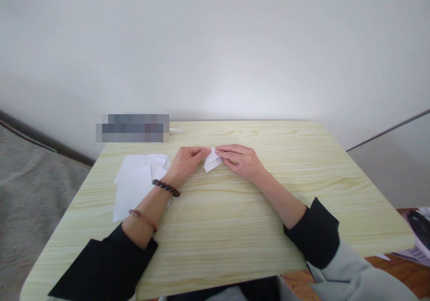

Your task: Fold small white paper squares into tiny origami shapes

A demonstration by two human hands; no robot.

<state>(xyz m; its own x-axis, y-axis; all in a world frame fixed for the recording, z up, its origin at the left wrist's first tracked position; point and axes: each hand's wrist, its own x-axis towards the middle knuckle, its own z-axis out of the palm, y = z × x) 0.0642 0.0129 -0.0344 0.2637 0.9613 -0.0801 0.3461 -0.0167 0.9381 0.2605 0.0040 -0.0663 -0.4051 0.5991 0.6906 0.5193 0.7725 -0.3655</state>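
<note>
A small folded piece of white paper (pixel 212 161) is held between my two hands over the middle of the table. My left hand (pixel 188 160) pinches its upper left edge between thumb and fingers. From the other side, my right hand (pixel 242 161) grips the upper right part, fingers pressed together. The paper shows creases and slanted edges, and its lower point hangs free below the fingertips. Part of it is hidden by my fingers. Under and beside my left forearm lie loose sheets of white paper (pixel 132 189), overlapping one another.
The wooden-patterned table (pixel 235 229) meets a pale wall (pixel 235 59) at its back edge. A blurred-out item (pixel 132 128) sits at the back left, with a thin white object (pixel 176 131) beside it. A purple basket (pixel 414 254) stands at the lower right, beyond the table.
</note>
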